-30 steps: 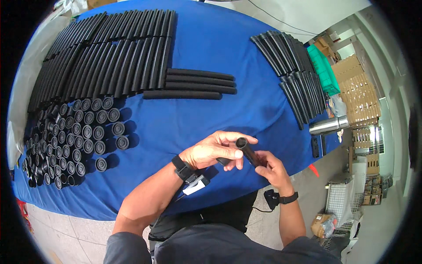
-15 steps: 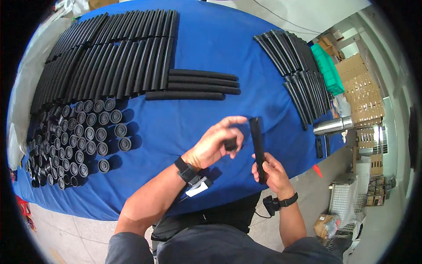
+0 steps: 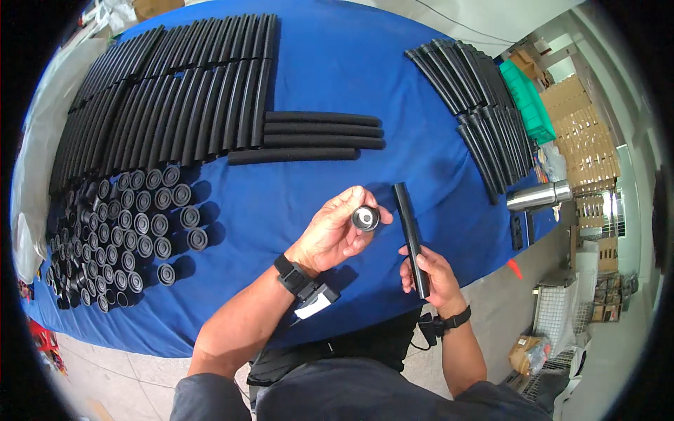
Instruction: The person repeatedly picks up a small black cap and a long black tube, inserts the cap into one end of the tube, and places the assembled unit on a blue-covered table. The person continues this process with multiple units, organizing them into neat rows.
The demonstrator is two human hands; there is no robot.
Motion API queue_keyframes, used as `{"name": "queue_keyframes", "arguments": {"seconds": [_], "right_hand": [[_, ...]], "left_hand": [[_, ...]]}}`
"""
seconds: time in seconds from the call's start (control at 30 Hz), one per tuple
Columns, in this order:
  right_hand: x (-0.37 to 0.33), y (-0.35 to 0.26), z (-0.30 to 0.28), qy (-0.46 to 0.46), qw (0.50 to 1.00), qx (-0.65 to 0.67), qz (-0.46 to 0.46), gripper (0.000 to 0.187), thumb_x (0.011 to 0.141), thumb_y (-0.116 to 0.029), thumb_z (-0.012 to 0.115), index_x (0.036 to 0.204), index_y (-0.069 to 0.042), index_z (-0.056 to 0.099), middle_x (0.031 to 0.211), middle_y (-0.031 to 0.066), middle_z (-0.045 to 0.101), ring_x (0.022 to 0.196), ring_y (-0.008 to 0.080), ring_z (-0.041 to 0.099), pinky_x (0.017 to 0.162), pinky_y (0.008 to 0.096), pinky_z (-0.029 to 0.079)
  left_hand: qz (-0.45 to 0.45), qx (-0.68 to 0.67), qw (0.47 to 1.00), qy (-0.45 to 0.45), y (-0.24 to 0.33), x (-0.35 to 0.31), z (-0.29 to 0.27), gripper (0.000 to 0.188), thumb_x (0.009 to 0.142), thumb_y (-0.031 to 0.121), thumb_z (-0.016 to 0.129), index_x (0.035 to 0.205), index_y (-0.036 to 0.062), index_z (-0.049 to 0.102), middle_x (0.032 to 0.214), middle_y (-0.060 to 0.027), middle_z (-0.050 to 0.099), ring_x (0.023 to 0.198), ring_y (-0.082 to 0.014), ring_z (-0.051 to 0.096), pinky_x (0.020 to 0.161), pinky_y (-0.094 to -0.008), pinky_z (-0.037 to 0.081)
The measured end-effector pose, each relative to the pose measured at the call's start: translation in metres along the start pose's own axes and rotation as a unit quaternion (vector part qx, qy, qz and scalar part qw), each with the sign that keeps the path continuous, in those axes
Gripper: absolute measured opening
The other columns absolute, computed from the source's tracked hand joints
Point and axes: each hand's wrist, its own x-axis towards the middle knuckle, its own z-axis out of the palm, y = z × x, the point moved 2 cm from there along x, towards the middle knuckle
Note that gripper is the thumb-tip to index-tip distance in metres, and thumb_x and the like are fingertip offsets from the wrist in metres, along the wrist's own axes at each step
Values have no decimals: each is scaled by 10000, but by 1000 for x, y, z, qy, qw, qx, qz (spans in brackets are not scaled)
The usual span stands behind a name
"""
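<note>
Between the fingers of my left hand (image 3: 337, 228) is a small round black cap (image 3: 366, 219), its hollow side facing up with a pale disc inside. My right hand (image 3: 433, 277) grips the lower part of a black tube (image 3: 407, 235), which stands tilted, its top leaning slightly left. Cap and tube are apart, a short gap between them. Left of my hands, many similar black caps (image 3: 160, 224) stand in loose rows on the blue cloth (image 3: 281, 210). Beyond them lie rows of black foam-like tubes (image 3: 210, 105), with several laid crosswise (image 3: 323, 131) at their right end.
Black tubes with wider ends (image 3: 491, 133) lie in two rows at the far right. Beside them are a green crate (image 3: 526, 102), a steel flask (image 3: 539, 196) and a small black tool (image 3: 517, 231). A wire cart (image 3: 558, 316) stands on the floor past the table's right edge.
My left hand has turned, so the cap's hollow side now shows. The black tube in my right hand has rotated a little and shifted slightly down.
</note>
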Motion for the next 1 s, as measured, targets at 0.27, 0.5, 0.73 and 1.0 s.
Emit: {"name": "queue_keyframes", "arguments": {"seconds": [0.27,0.5,0.73,1.0], "right_hand": [[1,1,-3,0,1000,11,-3,411,1039,-310,600,1300,5,561,915,129,684,766,206,684,664,345,574],[-9,-3,18,6,1000,-29,9,386,1064,-268,556,1338,4,534,943,122,660,750,193,682,607,314,558],[-37,16,76,-3,999,-30,11,450,1085,-308,500,1442,-35,472,831,45,573,562,99,536,447,238,439],[-24,21,100,-55,997,-60,17,461,1105,-348,456,1457,-51,475,819,34,574,563,101,545,457,242,446]], "left_hand": [[-9,24,998,52,-1,0,5,334,1100,332,479,1123,57,667,1033,-221,723,532,-122,577,423,-223,449],[51,55,991,112,8,-4,0,374,1066,403,539,1056,56,677,881,-98,641,600,-129,499,506,-263,404],[125,80,972,183,21,0,-10,346,1011,406,610,856,96,627,785,-16,556,637,-161,474,562,-295,384],[105,63,979,160,15,1,-11,352,1007,410,613,831,105,612,767,-8,520,741,-171,490,659,-324,405]]}}
